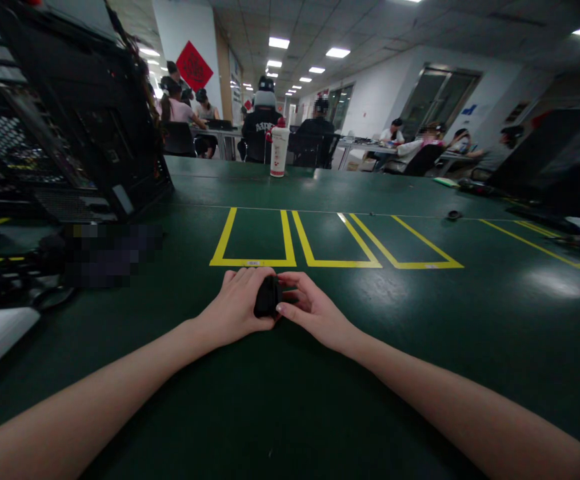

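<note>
**Black object held between two hands**

One black object [267,297] is grasped by the left hand [240,303] and met by the right hand [320,315], whose hold cannot be told; its long axis is obscured. Beyond both hands, three yellow outlines [337,264] and one cup [279,153] are seen; farther left, one computer case [87,123].

White paper cup [279,152], the landmark, upright on the green tabletop [400,320]. Nearer the wearer than the cup: yellow tape outlines [337,264]. Left of the cup: open black computer case [85,113]; beyond it, a red diamond-shaped decoration [195,66] on a pillar [183,20]. Right of the cup: small dark round object [453,215]. Behind the cup: seated person in a black top [261,127].
</note>
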The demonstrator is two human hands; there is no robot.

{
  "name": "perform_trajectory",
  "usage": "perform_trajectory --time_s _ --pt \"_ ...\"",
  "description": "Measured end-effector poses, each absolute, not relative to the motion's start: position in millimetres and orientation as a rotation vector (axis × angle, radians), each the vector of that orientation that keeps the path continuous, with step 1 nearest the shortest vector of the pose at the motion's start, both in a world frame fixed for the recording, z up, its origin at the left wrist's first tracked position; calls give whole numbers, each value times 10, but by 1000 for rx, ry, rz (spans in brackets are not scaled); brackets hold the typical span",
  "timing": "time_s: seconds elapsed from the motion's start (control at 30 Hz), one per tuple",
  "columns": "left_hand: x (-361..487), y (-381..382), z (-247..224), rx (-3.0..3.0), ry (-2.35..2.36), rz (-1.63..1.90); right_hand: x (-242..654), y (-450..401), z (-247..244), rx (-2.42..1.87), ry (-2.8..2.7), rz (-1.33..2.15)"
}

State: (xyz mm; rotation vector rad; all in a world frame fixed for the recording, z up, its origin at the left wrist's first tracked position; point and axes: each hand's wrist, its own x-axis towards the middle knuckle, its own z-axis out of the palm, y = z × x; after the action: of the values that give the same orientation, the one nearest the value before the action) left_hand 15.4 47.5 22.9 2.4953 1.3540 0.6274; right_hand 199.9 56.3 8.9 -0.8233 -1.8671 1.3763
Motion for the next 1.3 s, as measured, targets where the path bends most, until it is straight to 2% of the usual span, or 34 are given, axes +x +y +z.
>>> perform_trajectory --time_s 1.3 --pt "155 463 253 2497 1342 627 1987 565 111 -816 -1821 1420"
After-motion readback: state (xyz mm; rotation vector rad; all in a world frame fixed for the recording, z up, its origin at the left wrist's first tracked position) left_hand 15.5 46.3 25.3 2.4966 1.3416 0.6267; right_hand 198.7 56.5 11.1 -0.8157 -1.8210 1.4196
